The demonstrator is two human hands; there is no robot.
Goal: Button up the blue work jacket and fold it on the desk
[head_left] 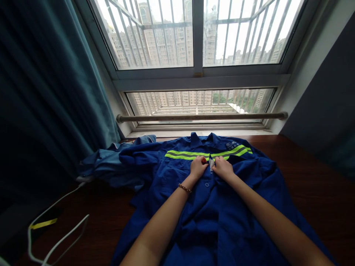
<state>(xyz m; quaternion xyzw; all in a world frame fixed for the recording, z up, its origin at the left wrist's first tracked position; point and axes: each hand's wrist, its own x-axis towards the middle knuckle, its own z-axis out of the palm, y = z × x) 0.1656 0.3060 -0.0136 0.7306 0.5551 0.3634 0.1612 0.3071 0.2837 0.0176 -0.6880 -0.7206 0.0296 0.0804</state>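
Observation:
A blue work shirt [169,181] with a yellow-green and grey reflective band [183,155] across the chest lies spread out, collar toward the window. Both hands grip its front opening just below the band. My left hand [198,167] pinches the left-side edge of the placket; something small and red shows at its fingertips. My right hand [222,167] is closed on the opposite edge, close beside it. Between the hands a pale inner patch shows in the gap. A button [206,184] sits lower on the placket. The fingertips are partly hidden by the hands.
A lighter blue crumpled garment [111,166] lies at the left, beside the teal curtain [91,92]. A white cable [52,207] with a yellow tag [43,224] loops over the dark wooden surface [299,159]. A horizontal rail [202,117] crosses in front of the window.

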